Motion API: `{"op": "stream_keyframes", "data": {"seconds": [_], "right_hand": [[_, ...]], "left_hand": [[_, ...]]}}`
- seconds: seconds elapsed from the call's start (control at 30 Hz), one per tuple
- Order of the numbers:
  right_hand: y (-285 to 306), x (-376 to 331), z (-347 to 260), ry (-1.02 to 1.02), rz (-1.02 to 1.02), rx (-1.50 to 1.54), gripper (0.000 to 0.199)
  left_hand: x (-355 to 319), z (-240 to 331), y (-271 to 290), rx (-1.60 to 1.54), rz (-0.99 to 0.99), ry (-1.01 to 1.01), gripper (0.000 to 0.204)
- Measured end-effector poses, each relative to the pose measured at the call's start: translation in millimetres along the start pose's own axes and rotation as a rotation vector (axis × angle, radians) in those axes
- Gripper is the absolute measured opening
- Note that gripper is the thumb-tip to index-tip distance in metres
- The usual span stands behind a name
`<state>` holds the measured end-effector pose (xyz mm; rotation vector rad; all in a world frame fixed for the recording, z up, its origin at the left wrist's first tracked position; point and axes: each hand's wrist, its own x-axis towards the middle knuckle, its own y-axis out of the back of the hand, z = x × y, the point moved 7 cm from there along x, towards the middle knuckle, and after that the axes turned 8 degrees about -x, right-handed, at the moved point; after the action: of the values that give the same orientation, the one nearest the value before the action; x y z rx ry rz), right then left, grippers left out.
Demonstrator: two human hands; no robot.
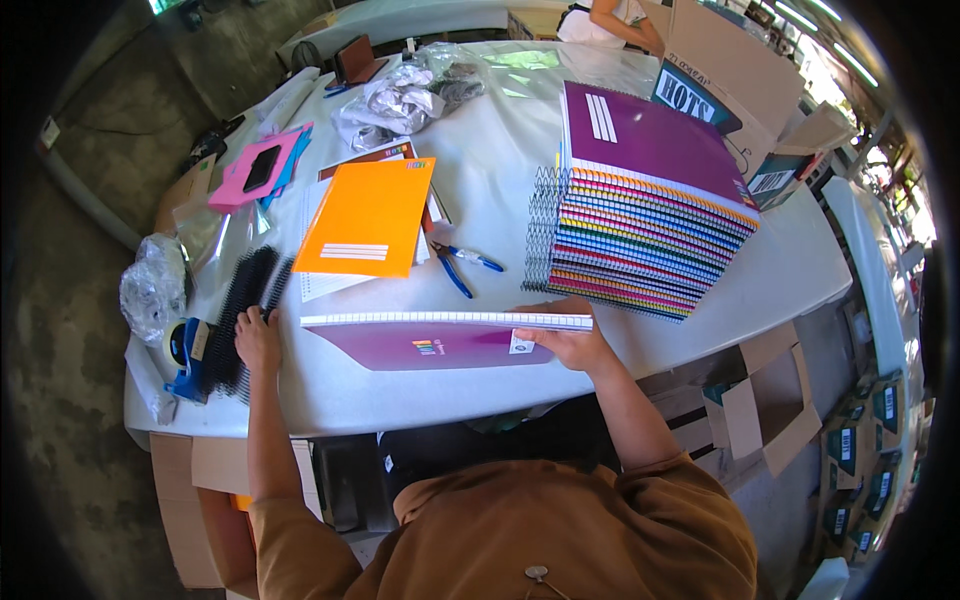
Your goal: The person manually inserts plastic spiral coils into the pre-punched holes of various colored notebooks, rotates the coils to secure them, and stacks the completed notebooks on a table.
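The right hand [570, 343] grips the right end of a purple notebook [430, 343] that lies unbound on the white counter [500, 170], right in front of the person; its fingers are clamped over the punched top edge, with the thumb underneath on the cover. The left hand [257, 340] sits at nine o'clock from that notebook, its fingers curled together on a bundle of black spiral coils [240, 305] stretching away toward eleven o'clock. Just left of the coils rests a blue tape dispenser [187, 355].

At twelve o'clock from the purple notebook lies an orange notebook [368, 218] on top of loose white pages, and between the two, slightly to the right, a pair of blue-handled pliers [462, 265]. At two o'clock rises a tall stack of bound notebooks [645, 225] with many-coloured covers, a purple one on top, its wire spines facing left. Farther off, at eleven o'clock, are pink folders [255, 168] and crumpled clear plastic wrap [395, 100]. Open cardboard boxes [765, 415] stand on the floor at four o'clock.
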<state>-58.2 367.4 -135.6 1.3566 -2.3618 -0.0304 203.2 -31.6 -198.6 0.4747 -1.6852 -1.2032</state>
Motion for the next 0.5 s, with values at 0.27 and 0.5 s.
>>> {"op": "stream_keyframes", "data": {"seconds": [0.27,0.5], "right_hand": [[3.4,-6.8,2.4,-0.040,0.101,0.165,0.025],[13.0,-3.5,11.0,0.000,0.200,0.096,0.022]], "left_hand": [[22.5,-24.5,46.4,-0.537,-0.011,0.245,0.034],[-1.3,84.6,144.9,-1.475,-0.316,-0.149,0.031]]}}
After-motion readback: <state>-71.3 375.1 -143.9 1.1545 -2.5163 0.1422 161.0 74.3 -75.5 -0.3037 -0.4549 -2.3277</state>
